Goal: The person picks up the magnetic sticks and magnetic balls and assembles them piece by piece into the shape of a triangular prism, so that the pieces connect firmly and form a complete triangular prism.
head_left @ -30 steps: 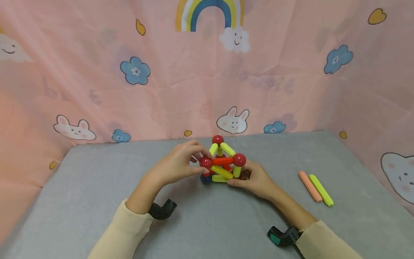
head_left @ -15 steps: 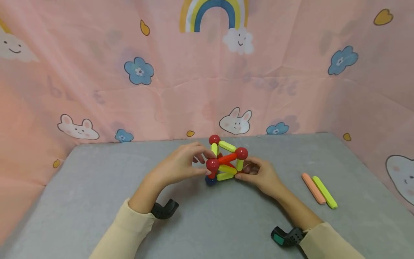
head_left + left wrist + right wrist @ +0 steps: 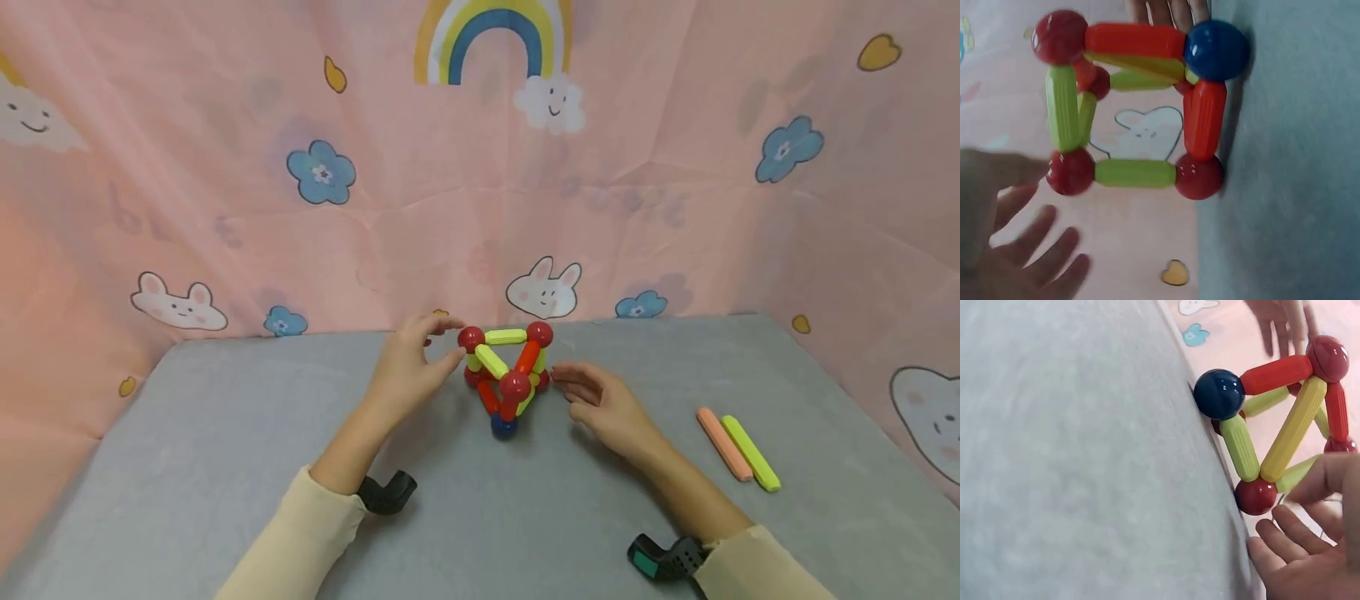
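A prism-shaped frame of magnetic rods and balls [image 3: 514,386] stands on the grey table. Red balls top it, and a blue ball [image 3: 504,426] sits at its lower front corner. Its rods are red and light green, with a yellow rod [image 3: 1294,428] running slantwise across one side. My left hand [image 3: 408,362] is at the upper left red ball [image 3: 1071,172], thumb and forefinger around it and the other fingers spread; the touch looks light. Beside the right side, my right hand [image 3: 607,408] has loosely bent fingers near a lower red ball [image 3: 1255,496], gripping nothing.
To the right, an orange rod [image 3: 724,444] and a yellow-green rod [image 3: 752,453] lie side by side on the grey table [image 3: 495,517]. A pink printed cloth [image 3: 420,225] hangs behind and along the sides. Both wrists wear black devices.
The frame has turned counterclockwise as seen from above, bringing a red top ball to the front. My right hand has let go of it, and my left hand has shifted to another ball.
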Demonstrator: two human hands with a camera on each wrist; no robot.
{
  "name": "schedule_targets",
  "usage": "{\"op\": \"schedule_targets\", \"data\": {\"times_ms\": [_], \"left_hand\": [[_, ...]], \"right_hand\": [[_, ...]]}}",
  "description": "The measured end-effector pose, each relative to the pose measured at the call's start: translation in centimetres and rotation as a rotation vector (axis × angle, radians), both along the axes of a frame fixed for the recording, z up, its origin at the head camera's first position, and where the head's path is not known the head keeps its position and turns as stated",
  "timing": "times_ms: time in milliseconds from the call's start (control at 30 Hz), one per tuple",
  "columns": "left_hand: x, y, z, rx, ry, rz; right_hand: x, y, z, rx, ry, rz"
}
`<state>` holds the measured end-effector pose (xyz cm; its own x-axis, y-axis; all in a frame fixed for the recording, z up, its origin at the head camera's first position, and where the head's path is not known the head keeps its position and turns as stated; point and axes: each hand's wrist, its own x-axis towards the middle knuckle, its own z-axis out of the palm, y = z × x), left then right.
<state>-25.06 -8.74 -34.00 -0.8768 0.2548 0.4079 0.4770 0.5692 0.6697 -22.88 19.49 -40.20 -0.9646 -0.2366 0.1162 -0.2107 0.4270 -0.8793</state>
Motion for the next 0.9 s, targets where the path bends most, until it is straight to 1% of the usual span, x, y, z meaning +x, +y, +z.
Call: {"op": "schedule_targets", "data": {"times_ms": [33, 100, 167, 233, 267, 333, 400, 467, 633, 767, 900], "left_hand": [[-0.1, -0.1, -0.2, 0.001, -0.031, -0.015], [-0.3, -0.2, -0.7, -0.011, -0.104, -0.072], [-0.4, -0.3, -0.9, 0.008, -0.168, -0.123], [-0.4, -0.3, -1.0, 0.031, -0.207, -0.146], [-0.4, -0.3, -1.0, 0.048, -0.224, -0.149], [-0.5, -0.3, -0.9, 0.072, -0.24, -0.148], [-0.5, -0.3, -0.8, 0.073, -0.248, -0.141], [-0.6, -0.2, -0.7, 0.071, -0.249, -0.14], [-0.6, -0.1, -1.0, 0.042, -0.239, -0.146], [-0.7, 0.0, -1.1, 0.034, -0.227, -0.165], [-0.7, 0.0, -1.2, 0.054, -0.247, -0.202]], "right_hand": [[0.2, -0.1, 0.3, 0.03, -0.004, 0.009], [0.7, -0.6, 1.1, 0.092, -0.024, 0.022], [1.3, -1.4, 1.9, 0.148, -0.064, 0.058], [2.0, -2.4, 2.5, 0.187, -0.103, 0.084], [2.3, -3.0, 2.7, 0.206, -0.12, 0.085], [2.8, -4.1, 2.7, 0.237, -0.127, 0.066], [3.2, -5.0, 2.3, 0.264, -0.095, 0.007], [3.4, -5.6, 1.7, 0.284, -0.041, -0.042], [3.6, -6.5, 0.0, 0.278, 0.105, -0.133], [3.5, -6.7, -0.6, 0.236, 0.191, -0.179], [3.3, -6.8, -1.0, 0.223, 0.245, -0.198]]}}
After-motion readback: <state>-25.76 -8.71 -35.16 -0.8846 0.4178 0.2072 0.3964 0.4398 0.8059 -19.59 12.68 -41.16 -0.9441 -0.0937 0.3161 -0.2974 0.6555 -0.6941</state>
